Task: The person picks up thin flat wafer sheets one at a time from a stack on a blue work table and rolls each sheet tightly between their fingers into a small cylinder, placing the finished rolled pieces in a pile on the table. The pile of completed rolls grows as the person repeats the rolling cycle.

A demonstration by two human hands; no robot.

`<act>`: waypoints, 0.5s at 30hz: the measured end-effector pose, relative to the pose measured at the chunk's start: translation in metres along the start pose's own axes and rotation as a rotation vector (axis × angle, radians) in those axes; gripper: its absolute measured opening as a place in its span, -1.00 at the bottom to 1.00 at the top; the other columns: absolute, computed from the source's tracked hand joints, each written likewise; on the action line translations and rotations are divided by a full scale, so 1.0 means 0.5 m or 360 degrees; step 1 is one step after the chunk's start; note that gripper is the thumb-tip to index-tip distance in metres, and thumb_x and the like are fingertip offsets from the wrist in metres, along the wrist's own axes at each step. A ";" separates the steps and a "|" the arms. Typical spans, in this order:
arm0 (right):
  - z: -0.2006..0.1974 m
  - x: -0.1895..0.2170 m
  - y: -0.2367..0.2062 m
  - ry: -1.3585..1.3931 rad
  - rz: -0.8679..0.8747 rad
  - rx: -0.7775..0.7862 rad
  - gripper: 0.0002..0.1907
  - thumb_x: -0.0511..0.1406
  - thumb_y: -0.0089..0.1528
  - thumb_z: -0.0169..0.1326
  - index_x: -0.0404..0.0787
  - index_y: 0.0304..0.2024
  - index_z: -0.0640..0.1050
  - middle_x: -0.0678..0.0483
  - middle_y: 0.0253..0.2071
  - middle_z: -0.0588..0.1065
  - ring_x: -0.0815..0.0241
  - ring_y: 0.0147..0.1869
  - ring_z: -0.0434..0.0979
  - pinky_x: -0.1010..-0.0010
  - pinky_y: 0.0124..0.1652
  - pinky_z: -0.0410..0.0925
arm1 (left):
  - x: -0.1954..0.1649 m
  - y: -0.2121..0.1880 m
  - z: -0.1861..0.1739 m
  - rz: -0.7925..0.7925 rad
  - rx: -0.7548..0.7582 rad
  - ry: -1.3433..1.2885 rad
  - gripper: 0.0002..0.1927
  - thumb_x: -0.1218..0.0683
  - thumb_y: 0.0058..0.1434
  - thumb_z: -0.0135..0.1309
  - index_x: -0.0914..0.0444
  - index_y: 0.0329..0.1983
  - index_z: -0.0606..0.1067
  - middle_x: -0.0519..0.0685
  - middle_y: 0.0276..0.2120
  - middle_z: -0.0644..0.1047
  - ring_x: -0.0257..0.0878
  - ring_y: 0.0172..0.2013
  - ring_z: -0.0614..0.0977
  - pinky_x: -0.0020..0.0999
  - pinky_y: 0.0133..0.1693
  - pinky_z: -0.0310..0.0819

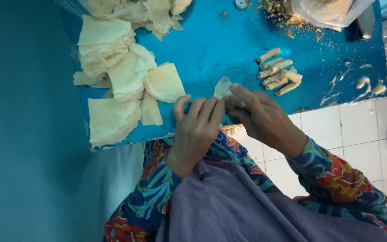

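Nearest the body, the left hand [196,127] and right hand [261,117] meet at the near edge of the blue worktop [211,49], fingers [242,96] of both pinched on a thin pastry wrapper [223,86] whose free corner points away. Beyond the right hand lie finished rolls [277,71], long axes roughly crosswise; cut wrapper sheets [122,76] stack past the left.

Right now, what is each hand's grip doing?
Left hand: fingers curled shut on the near edge of the pastry wrapper.
Right hand: fingertips pinching the same wrapper.
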State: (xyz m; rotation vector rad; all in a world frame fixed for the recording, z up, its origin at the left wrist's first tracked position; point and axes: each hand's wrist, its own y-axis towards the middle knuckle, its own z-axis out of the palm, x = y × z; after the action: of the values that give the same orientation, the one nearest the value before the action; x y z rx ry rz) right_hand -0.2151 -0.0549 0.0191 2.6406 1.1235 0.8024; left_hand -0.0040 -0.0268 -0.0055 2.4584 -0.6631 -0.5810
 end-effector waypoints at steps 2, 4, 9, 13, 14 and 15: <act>-0.001 0.000 0.009 -0.0078 0.0003 0.0037 -0.38 -0.40 0.31 0.23 -0.26 0.34 0.26 -0.08 -0.10 0.57 -0.06 -0.09 0.60 0.16 -0.17 0.45 | 0.001 0.010 -0.002 0.0026 0.0040 0.0076 -0.74 0.21 0.32 0.15 0.28 0.07 0.56 -0.07 -0.12 0.53 -0.21 -0.04 0.52 0.02 0.24 0.22; -0.003 0.004 0.021 -0.0116 -0.0050 -0.0025 -0.43 -0.42 0.35 0.21 -0.26 0.32 0.24 -0.09 -0.14 0.56 -0.06 -0.12 0.60 0.16 -0.19 0.44 | 0.001 0.025 -0.002 -0.0046 0.0064 0.0002 -0.81 0.22 0.31 0.14 0.25 -0.02 0.55 -0.07 -0.21 0.52 -0.17 -0.09 0.52 0.04 0.23 0.21; -0.031 0.004 0.076 0.0423 0.0477 0.0169 -0.37 -0.45 0.30 0.13 -0.25 0.35 0.17 -0.05 -0.18 0.60 -0.02 -0.11 0.68 0.22 -0.22 0.49 | 0.023 0.065 0.007 -0.0210 0.0067 -0.0348 -0.96 0.16 0.27 0.14 0.21 -0.25 0.51 -0.01 -0.32 0.53 -0.07 -0.15 0.53 0.05 0.09 0.25; -0.034 0.009 0.090 0.0353 0.0438 0.0173 -0.36 -0.47 0.29 0.13 -0.25 0.36 0.18 -0.09 -0.18 0.60 -0.05 -0.12 0.68 0.20 -0.23 0.48 | 0.012 0.058 0.008 -0.0022 0.0147 -0.0049 -0.88 0.26 0.30 0.09 0.33 -0.10 0.52 0.04 -0.30 0.46 -0.07 -0.12 0.50 0.07 0.35 0.27; -0.030 0.013 0.084 0.0254 0.0413 0.0145 -0.38 -0.47 0.30 0.15 -0.25 0.35 0.20 -0.10 -0.14 0.61 -0.08 -0.09 0.67 0.20 -0.23 0.48 | 0.004 0.050 0.006 0.0033 0.0196 0.0058 -0.90 0.26 0.30 0.10 0.33 -0.13 0.52 0.02 -0.33 0.45 -0.10 -0.16 0.49 0.12 0.40 0.22; -0.025 0.015 0.076 0.0134 0.0266 0.0065 -0.39 -0.47 0.31 0.14 -0.27 0.34 0.20 -0.11 -0.10 0.60 -0.10 -0.05 0.66 0.19 -0.18 0.48 | 0.000 0.045 0.005 0.0092 0.0244 0.0166 -0.92 0.27 0.29 0.10 0.32 -0.16 0.52 0.00 -0.35 0.44 -0.13 -0.19 0.48 0.17 0.46 0.18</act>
State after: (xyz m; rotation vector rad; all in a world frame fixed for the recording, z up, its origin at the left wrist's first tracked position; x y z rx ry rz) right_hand -0.1943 -0.0771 0.0459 2.7878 0.9572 0.9382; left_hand -0.0129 -0.0444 0.0057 2.5811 -0.7588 -0.3894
